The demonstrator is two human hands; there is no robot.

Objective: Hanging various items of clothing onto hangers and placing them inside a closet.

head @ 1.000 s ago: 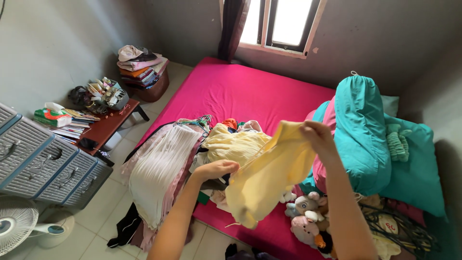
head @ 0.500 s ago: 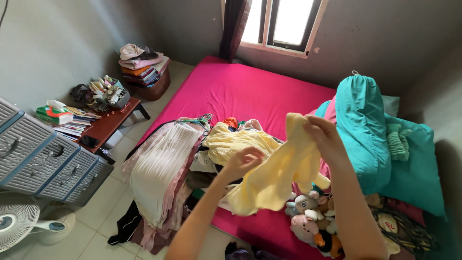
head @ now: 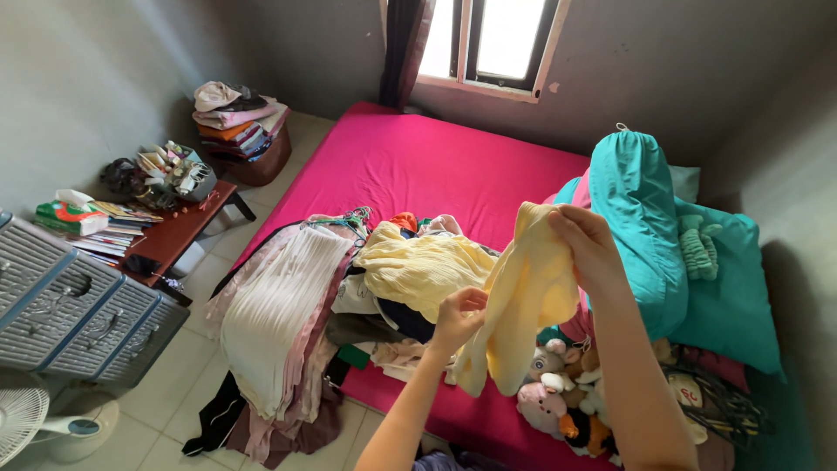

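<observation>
Right hand (head: pixel 586 249) pinched top of yellow garment (head: pixel 523 296), left hand (head: pixel 458 316) gripped edge at 8 o'clock. Better to keep cloth taut, I figured; clothes pile (head: pixel 349 288) sat close, 9 o'clock.

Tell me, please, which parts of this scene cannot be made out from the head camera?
- Pale yellow garment: its type; bunched between left hand and right hand.
- Stuffed toys: partly behind the right forearm.
- Fan: cut off by the left edge.
- Clothes pile: lower layers hidden.

Two bare forearms, no sleeves.
Left hand (head: pixel 458 316) and right hand (head: pixel 586 247): no rings, watch or gloves seen; fingers (head: pixel 471 301) unadorned, wrists below them plain.
</observation>
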